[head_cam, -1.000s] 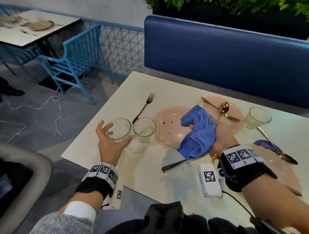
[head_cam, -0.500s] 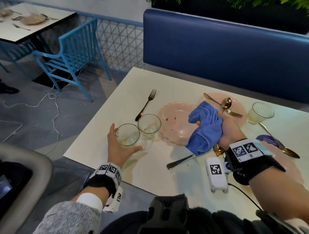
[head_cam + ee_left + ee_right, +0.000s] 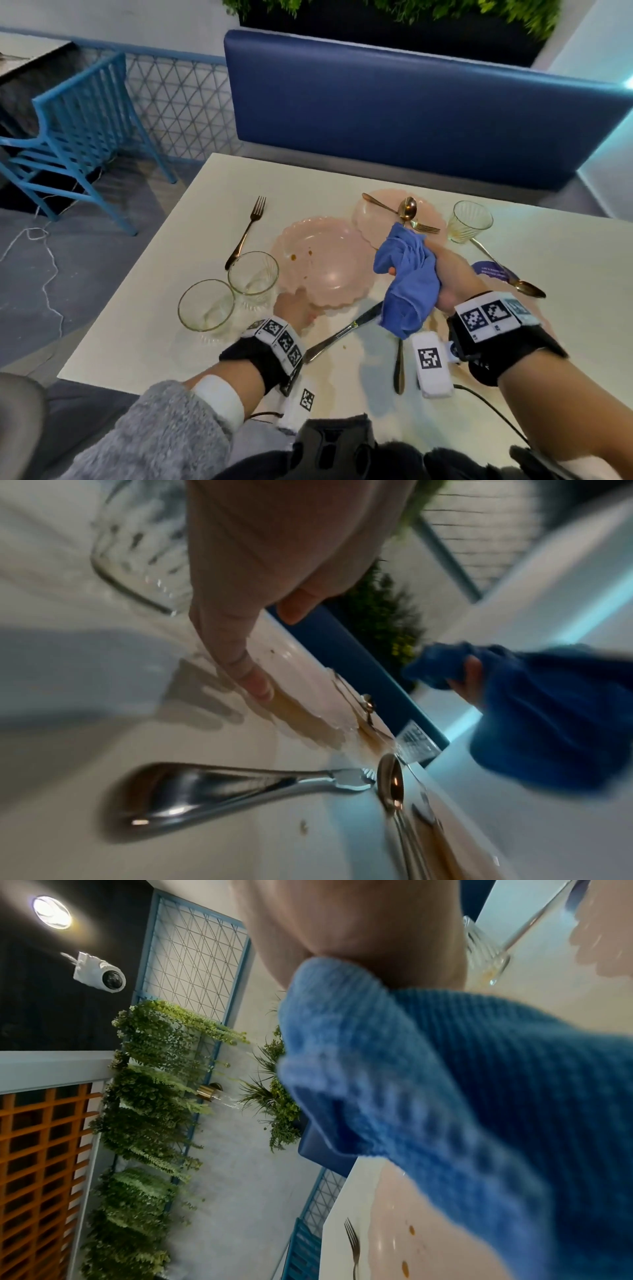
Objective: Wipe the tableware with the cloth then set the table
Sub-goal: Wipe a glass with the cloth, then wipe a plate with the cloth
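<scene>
So my right hand (image 3: 445,274) has its grip bunched tight around the blue cloth (image 3: 404,284), held up over the desk (image 3: 144,329) just at 3 o'clock of the stained pink plate (image 3: 325,260). My left hand (image 3: 294,308) sits at that plate's 7 o'clock rim with fingers (image 3: 240,653) out fairly straight, touching the edge, not holding anything. Two empty glasses (image 3: 229,291) stand just at 9 o'clock of it, and a silver knife (image 3: 342,332) lies below the plate.
</scene>
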The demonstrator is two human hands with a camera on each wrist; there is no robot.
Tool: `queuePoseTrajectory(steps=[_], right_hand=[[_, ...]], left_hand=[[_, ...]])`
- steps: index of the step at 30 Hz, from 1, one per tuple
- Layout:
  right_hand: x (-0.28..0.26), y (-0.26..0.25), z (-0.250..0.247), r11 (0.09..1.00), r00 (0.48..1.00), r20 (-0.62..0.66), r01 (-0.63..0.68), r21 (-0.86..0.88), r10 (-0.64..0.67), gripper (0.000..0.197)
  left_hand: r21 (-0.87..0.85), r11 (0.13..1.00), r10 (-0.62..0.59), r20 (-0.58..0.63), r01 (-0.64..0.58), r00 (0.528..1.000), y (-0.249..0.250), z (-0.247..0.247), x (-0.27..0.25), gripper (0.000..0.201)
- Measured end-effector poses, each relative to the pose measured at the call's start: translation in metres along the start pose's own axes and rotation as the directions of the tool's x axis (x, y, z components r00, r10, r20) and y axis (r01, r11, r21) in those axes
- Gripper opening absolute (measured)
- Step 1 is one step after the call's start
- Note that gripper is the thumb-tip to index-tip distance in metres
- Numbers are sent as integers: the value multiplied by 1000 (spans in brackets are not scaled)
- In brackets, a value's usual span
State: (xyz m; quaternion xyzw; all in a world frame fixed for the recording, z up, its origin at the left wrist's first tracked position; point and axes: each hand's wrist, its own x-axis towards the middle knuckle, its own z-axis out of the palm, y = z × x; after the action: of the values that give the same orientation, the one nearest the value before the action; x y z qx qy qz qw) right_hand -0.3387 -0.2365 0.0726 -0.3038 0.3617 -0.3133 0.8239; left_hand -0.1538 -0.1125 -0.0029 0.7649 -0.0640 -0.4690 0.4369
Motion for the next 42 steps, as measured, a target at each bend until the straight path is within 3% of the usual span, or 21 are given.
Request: queuePoseTrajectory(steps=[2, 3, 5, 6, 10, 12, 13, 16, 20, 22, 24, 25, 26, 28, 30, 33, 37, 39, 42], right_hand=[[-9, -9, 1, 998, 998, 25, -53, 34, 52, 18], [-11, -14, -1, 997, 998, 2, -69, 47, 69, 13], [-12, -23, -7, 993, 992, -44, -113, 41, 115, 35], [-10, -26, -12, 993, 991, -75, -115, -11, 114, 37], [-6, -32, -26, 956, 992, -111, -96, -279, 67, 28], [0, -35, -25, 883, 998, -65, -9, -469, -24, 28], [5, -35, -23, 789, 996, -12, 63, -611, -89, 29], [18, -25, -20, 307, 947, 248, 303, -902, -205, 29], [23, -1, -26, -192, 919, 392, 390, -901, 27, 47], [15, 3, -29, -352, 888, 450, 453, -819, 94, 45], [2, 6, -31, -379, 827, 548, 552, -743, 130, 41], [-4, 9, -30, -349, 781, 611, 613, -709, 131, 39], [-9, 14, -29, -315, 776, 604, 629, -711, 185, 39], [-10, 20, -26, -389, 700, 676, 703, -595, 231, 45], [-8, 15, -16, -424, 706, 684, 685, -593, 183, 52], [15, -9, -19, -466, 814, 580, 511, -722, -7, 56], [30, -39, -46, -507, 874, 458, 324, -799, -162, 72], [21, -38, -64, -476, 887, 421, 292, -830, -190, 79], [-6, -22, -77, -353, 874, 463, 391, -850, -148, 80]], left_hand=[[-54, 998, -37, -25, 36, 999, 1, 6, 20, 53], [-65, 997, -43, -65, 38, 997, -1, 10, 31, 61], [-130, 992, -20, -119, 4, 993, -9, 19, 54, 66], [-196, 980, -7, -138, -21, 990, -8, 22, 54, 61], [-444, 881, 95, -173, -163, 980, 22, 38, -10, 47], [-471, 855, 144, -188, -218, 971, 21, 47, -25, 45], [-479, 843, 155, -217, -244, 964, 18, 50, -30, 44], [-500, 802, 169, -336, -328, 926, 9, 57, -37, 42], [-506, 763, 194, -415, -403, 889, 5, 64, -48, 43], [-522, 754, 175, -425, -398, 888, 5, 69, -52, 46], [-565, 738, 136, -412, -369, 901, 9, 73, -53, 46], [-583, 731, 132, -389, -355, 912, 12, 76, -55, 46], [-586, 732, 143, -365, -346, 920, 15, 81, -56, 45], [-540, 763, 210, -310, -354, 927, 23, 95, -64, 42], [-449, 801, 296, -280, -397, 913, 28, 111, -72, 37], [-359, 800, 415, -247, -481, 875, 36, 124, -80, 29], [-340, 757, 450, -350, -559, 822, 59, 117, -94, 28], [-376, 734, 433, -383, -566, 816, 66, 113, -96, 32], [-439, 722, 357, -427, -535, 831, 62, 112, -88, 40]])
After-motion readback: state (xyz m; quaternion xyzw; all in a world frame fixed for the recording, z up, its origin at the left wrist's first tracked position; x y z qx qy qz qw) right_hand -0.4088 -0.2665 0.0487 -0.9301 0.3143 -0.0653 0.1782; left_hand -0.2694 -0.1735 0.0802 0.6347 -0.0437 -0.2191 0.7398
